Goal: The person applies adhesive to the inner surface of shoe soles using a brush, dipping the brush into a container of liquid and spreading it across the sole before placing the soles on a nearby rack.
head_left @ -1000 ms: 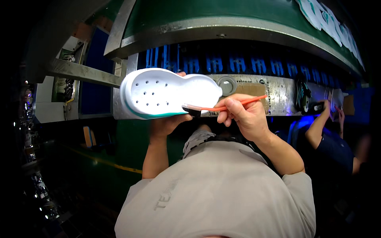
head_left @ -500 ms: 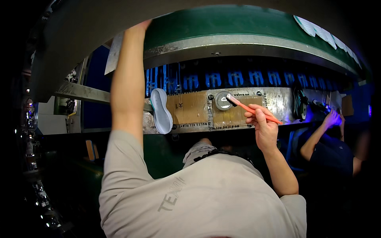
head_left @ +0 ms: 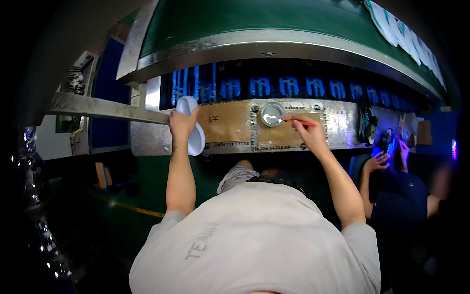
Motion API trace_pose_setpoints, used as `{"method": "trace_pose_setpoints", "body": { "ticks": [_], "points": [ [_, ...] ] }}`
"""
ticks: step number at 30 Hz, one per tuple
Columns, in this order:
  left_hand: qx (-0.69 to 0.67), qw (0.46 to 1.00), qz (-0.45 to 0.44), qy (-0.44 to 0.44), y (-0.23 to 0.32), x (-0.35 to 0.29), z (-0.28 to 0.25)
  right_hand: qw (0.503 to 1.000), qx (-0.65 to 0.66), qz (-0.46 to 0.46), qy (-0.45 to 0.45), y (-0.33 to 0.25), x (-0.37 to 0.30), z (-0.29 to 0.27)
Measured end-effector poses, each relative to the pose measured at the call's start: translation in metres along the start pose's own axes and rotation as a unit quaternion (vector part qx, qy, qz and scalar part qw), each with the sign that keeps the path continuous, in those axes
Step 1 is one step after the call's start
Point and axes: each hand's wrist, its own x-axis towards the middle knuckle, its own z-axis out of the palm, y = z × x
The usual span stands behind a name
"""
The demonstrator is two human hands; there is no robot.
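Note:
My left hand is closed around the left edge of a pale grey-white shoe sole, at the left end of the narrow bench. Whether the sole is lifted or still rests there, I cannot tell. In my right hand is a brush with an orange handle, pinched between thumb and fingers. Its head points left, over or inside a small round metal-rimmed cup that holds something whitish. The bristles are hard to make out. Beneath the cup lies brown cardboard taped onto the bench.
A raised green conveyor belt with a metal edge runs across the far side. White pieces lie on it at right. Blue brackets line the gap below. A metal bar juts in from the left. Another person works at right.
My left arm has come back from the far belt, and the hand has taken hold of the sole. My right hand has moved slightly left, bringing the brush head down to the cup.

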Motion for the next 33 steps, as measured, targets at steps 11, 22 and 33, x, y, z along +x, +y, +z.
{"method": "trace_pose_setpoints", "body": {
  "ticks": [11,22,33],
  "points": [
    [-0.057,0.99,-0.121,-0.037,-0.054,-0.017,0.065,0.952,-0.288,-0.057,-0.091,0.006,0.064,0.037],
    [-0.723,0.604,-0.064,-0.33,-0.056,-0.081,-0.027,0.991,-0.116,-0.03,-0.06,-0.001,0.044,0.005],
    [-0.857,0.346,0.037,-0.379,0.005,-0.139,-0.009,0.929,0.137,-0.275,-0.205,-0.166,0.008,-0.008]
  ]
}}
